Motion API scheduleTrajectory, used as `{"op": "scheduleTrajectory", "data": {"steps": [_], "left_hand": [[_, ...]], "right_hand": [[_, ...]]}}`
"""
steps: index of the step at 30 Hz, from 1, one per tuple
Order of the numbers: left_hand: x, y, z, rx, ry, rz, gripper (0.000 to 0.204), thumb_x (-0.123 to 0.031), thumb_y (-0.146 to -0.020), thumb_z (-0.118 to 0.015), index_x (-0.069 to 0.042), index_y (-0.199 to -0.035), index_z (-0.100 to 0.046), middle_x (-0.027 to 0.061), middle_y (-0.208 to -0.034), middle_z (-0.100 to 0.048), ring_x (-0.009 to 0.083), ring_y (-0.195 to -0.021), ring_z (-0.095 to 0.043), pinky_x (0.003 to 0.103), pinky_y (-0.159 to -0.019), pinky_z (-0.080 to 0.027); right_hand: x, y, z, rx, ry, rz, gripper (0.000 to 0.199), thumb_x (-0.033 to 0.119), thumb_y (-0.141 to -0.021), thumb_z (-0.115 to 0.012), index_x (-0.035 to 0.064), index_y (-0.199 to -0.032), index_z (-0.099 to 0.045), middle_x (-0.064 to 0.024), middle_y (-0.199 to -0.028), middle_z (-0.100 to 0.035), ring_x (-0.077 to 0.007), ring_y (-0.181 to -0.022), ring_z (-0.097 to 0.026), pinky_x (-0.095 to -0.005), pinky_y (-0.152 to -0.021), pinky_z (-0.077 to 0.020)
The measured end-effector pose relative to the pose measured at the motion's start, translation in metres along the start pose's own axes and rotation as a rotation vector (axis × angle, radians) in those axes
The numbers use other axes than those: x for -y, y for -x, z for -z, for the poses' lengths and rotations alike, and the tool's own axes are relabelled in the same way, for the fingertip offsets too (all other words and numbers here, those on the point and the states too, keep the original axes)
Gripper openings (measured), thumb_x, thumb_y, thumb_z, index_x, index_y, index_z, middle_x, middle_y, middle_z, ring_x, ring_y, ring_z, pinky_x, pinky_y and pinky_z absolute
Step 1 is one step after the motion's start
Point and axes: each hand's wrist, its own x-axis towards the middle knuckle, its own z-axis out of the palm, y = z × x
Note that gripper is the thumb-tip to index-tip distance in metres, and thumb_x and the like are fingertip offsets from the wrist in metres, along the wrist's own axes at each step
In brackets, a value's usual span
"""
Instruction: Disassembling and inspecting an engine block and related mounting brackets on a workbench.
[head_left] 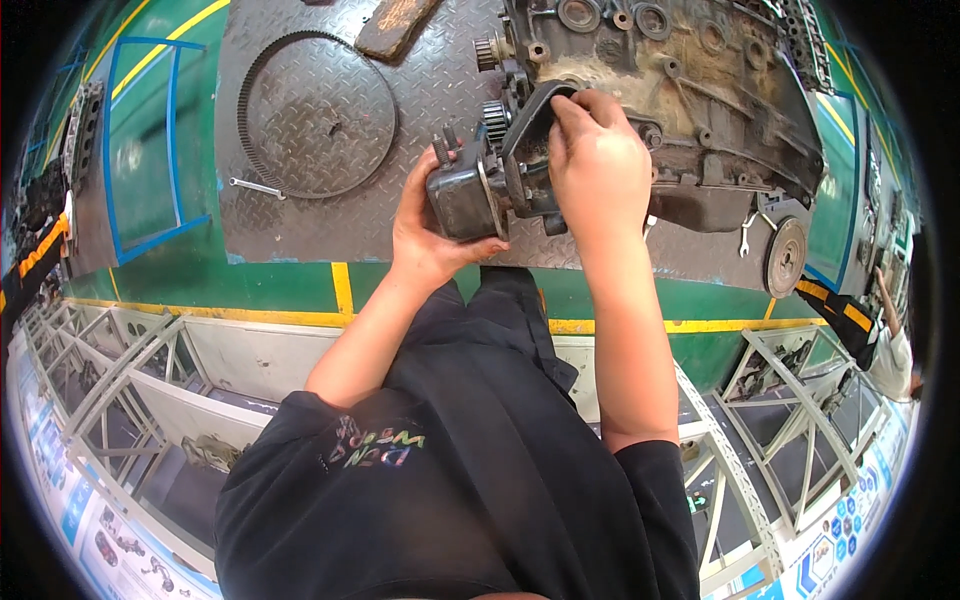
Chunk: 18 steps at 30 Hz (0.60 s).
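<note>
Black shirt — hands' metal part half-hidden.

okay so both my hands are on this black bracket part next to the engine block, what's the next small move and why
Probably ease the black bracket part toward the engine block: your left hand cups it from below, your right hand grips its top edge, and it seems held just off the block's toothed-gear end.

A long black toothed rubber belt lies looped on the grey chequer-plate steel bench, with a small silver spanner beside it; a rusty brown flat metal bar lies near the far edge, and a round grey pulley wheel at the right
</note>
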Motion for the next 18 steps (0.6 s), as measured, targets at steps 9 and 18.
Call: {"op": "scheduleTrajectory", "data": {"steps": [9,18], "left_hand": [[0.004,0.005,0.000,-0.005,-0.127,-0.068,0.115,-0.027,-0.052,-0.099,-0.006,-0.145,-0.036,0.0159,-0.145,-0.044,0.0303,-0.138,-0.041,0.044,-0.114,-0.032],[0.003,0.004,0.000,0.010,-0.102,-0.048,0.111,-0.026,-0.049,-0.100,-0.007,-0.141,-0.040,0.0138,-0.139,-0.048,0.0312,-0.138,-0.039,0.045,-0.114,-0.032]], "right_hand": [[-0.002,0.006,-0.007,-0.060,0.055,-0.086,0.014,0.015,-0.087,-0.065,0.0057,-0.097,-0.070,-0.0104,-0.099,-0.069,-0.0302,-0.083,-0.068,-0.0380,-0.071,-0.0546],[-0.004,0.006,-0.011,-0.059,0.039,-0.079,0.016,0.017,-0.084,-0.067,0.0062,-0.095,-0.072,-0.0086,-0.092,-0.069,-0.0293,-0.081,-0.068,-0.0378,-0.070,-0.0540]]}}
